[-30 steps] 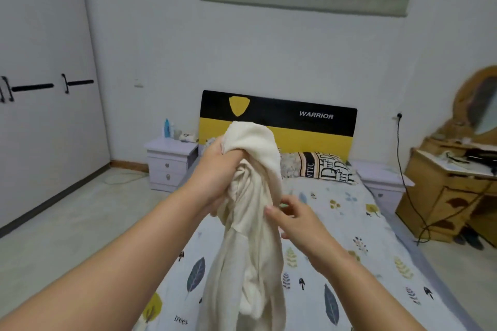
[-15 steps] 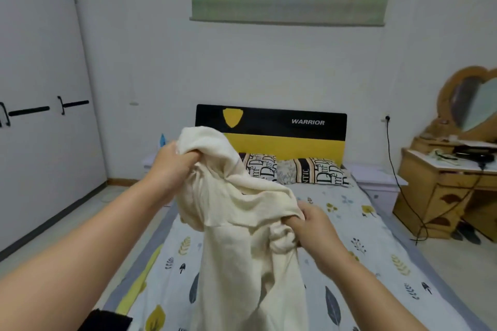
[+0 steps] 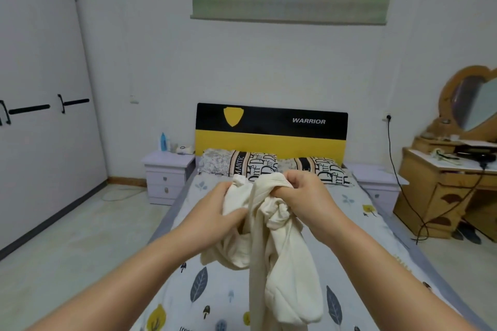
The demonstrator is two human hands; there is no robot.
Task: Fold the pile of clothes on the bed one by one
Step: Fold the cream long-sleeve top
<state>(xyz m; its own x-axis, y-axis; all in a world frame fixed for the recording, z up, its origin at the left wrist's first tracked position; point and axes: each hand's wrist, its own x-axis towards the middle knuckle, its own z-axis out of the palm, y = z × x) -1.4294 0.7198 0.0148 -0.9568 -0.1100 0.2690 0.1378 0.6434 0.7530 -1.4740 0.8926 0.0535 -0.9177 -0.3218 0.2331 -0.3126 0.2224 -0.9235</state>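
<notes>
**Sorting out a bunched cream garment before the first fold**

Below and beyond the fingers: the bed [image 3: 357, 226], with its leaf-print sheet bare on both sides of the hands and running up to two lettered pillows [image 3: 271, 166] and a black-and-yellow headboard [image 3: 271, 129] well past them. No pile of other clothes in view from here; whether more wait out of frame cannot be told.

Held up over the middle of the bed, between the two hands: one cream garment [image 3: 282, 258], crumpled and twisted, most of it hanging down from the fingers toward the near edge of the sheet. A rounded fold sags to the lower left; a longer part, perhaps a sleeve or a hood, drops to the lower right. Nothing laid flat yet.

Left hand [image 3: 215, 212]: fingers curled round a gathered bunch of the cloth at its upper left edge. Right hand [image 3: 304, 193]: fingers closed tight on another bunch just beside it, knuckles up, a knot of cloth tucked under the palm. Hands close together, almost touching through the fabric.

Judged step: still finding the shape of this garment, not folding it. Task as a whole looks barely begun.

Next move, as judged: find two matching edges such as the shoulders, draw the hands apart to shake out the twist, then lower it flat onto the bare sheet below the fingers. Main risk: gripping the wrong layers and keeping the tangle.
</notes>
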